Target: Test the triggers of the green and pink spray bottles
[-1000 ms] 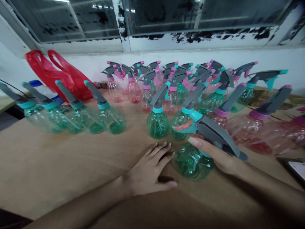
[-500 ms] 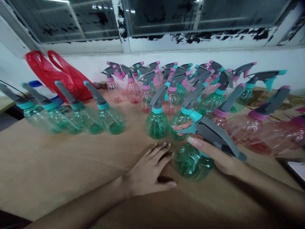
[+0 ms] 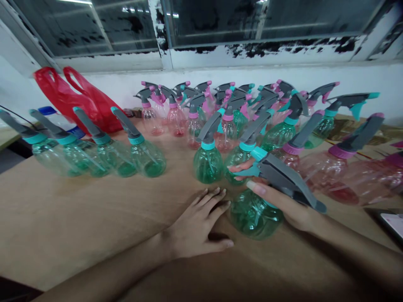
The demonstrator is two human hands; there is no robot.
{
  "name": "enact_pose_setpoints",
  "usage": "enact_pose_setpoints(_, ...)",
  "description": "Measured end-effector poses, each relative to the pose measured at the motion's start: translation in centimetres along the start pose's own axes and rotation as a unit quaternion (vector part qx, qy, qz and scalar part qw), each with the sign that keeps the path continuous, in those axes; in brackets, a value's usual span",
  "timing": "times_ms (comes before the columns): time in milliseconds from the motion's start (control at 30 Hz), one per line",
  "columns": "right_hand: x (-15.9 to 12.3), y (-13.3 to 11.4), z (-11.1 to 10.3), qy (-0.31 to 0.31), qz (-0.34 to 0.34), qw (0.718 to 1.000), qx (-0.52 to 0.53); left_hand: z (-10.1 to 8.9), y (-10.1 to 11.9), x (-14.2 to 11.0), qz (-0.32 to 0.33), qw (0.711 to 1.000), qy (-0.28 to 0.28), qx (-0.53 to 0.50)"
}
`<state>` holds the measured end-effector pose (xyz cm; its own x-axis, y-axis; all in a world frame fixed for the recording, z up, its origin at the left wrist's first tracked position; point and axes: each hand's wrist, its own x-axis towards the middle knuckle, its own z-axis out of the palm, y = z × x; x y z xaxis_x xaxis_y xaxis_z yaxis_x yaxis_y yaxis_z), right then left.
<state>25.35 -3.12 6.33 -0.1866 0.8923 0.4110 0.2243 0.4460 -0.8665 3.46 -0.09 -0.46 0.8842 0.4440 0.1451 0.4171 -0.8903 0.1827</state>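
Note:
My right hand [image 3: 283, 203] is wrapped round the neck of a green spray bottle [image 3: 255, 216], below its grey trigger head with turquoise nozzle and trigger. The bottle stands at the near right of the table, its nozzle pointing left. Just left of it, my left hand [image 3: 198, 224] lies on the tabletop with fingers outstretched and nothing in it. Directly behind are two more green bottles, a nearer-left one [image 3: 208, 163] and another [image 3: 239, 161] partly covered by my right fingers.
Several green spray bottles [image 3: 147, 159] form a row at left. Pink and green bottles [image 3: 178, 119] crowd the back and right of the brown table [image 3: 94, 226]. A red plastic bag [image 3: 91, 105] and a blue-capped bottle [image 3: 58, 119] stand back left. At the right edge lies a dark-edged flat object [image 3: 388, 222].

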Motion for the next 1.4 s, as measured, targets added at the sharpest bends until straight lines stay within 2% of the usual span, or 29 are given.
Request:
enact_pose_setpoints(300,0.1,0.3,0.0,-0.014,0.017,1.000,0.012,-0.2,0.1,0.0,0.000,1.000,-0.017,0.003)
enact_pose_setpoints(500,0.1,0.3,-0.1,-0.026,0.012,0.999,0.020,-0.3,0.0,0.0,-0.003,1.000,-0.015,-0.001)
enact_pose_setpoints(800,-0.1,0.3,0.1,-0.025,0.040,0.998,0.031,-0.3,0.0,0.2,-0.002,1.000,-0.013,-0.007)
enact_pose_setpoints(1167,-0.1,1.4,-0.1,0.007,0.027,1.000,-0.006,-0.6,0.2,0.2,-0.002,1.000,-0.019,0.004)
enact_pose_setpoints(1300,-0.2,0.8,-0.4,0.010,0.010,0.999,-0.045,-0.5,0.1,0.2,-0.005,1.000,-0.017,-0.003)
enact_pose_setpoints(1400,-0.2,0.1,-0.3,0.011,-0.005,0.999,-0.038,-0.4,0.1,0.1,-0.006,1.000,-0.012,-0.007)
